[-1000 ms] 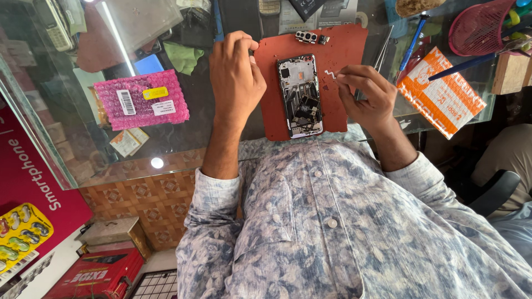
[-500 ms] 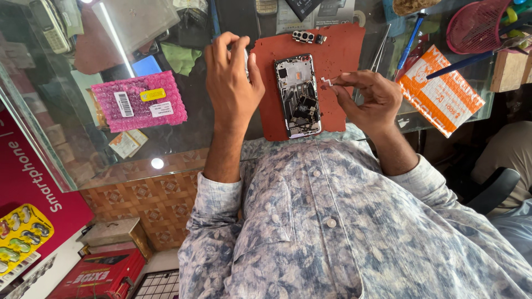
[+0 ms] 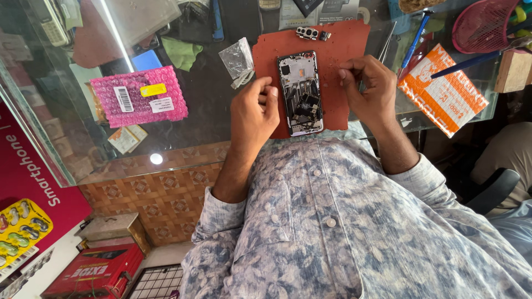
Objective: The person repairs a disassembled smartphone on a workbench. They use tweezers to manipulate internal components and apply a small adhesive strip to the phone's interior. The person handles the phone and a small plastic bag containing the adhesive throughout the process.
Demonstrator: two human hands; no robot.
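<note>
An opened phone [image 3: 300,93] lies on a red mat [image 3: 338,50]. Left hand [image 3: 254,113] rests left of the phone, right hand [image 3: 376,88] right of it; both hands' fingers are curled, and whether they hold anything cannot be told.

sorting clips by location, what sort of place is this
Likely a phone repair counter: an opened smartphone on a red work mat, a loose camera module, and a glass display counter.

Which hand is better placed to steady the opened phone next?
Probably the left hand: its fingertips sit right beside the edge of the opened phone on the red mat. The right hand rests curled on the mat, apart from it.
</note>
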